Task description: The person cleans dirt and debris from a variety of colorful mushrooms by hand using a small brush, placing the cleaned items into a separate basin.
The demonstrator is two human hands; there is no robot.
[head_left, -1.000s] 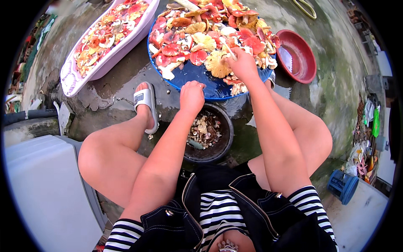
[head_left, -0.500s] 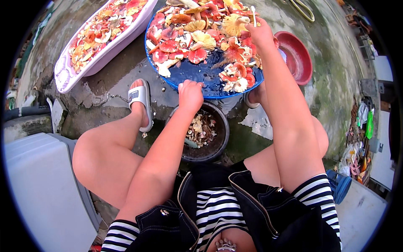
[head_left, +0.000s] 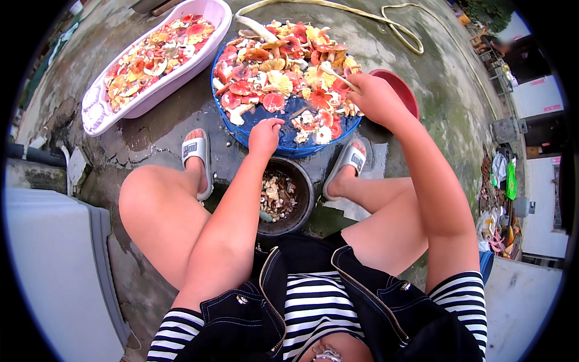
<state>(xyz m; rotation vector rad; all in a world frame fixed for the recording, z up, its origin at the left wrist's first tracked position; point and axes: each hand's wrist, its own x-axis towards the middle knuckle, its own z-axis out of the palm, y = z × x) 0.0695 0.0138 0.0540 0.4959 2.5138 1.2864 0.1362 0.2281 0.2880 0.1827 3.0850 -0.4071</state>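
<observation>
My right hand [head_left: 375, 99] grips a slim white-handled brush [head_left: 339, 77], its far end pointing up-left over the mushrooms. Red and yellow mushrooms [head_left: 274, 101] crowd a round blue tub [head_left: 256, 136], with dark water showing in its near part. By the tub's near rim, my left hand [head_left: 264, 137] is closed with its fingertips pressed together; anything inside them is hidden. Below that hand, between my feet, stands a dark round bucket [head_left: 306, 205] holding pale and brown mushroom scraps [head_left: 277, 196].
A pink bathtub-shaped basin [head_left: 151, 99] full of mushrooms stands at the left. Behind the blue tub's right side is a red basin [head_left: 401, 90]. A yellowish hose [head_left: 410, 39] runs over the wet concrete. A large grey box [head_left: 54, 259] stands near my left knee.
My right hand has come nearer, and the brush has turned from upright to slanting up-left. My left hand stays closed near the tub's rim. The view has shifted, showing more of the hose.
</observation>
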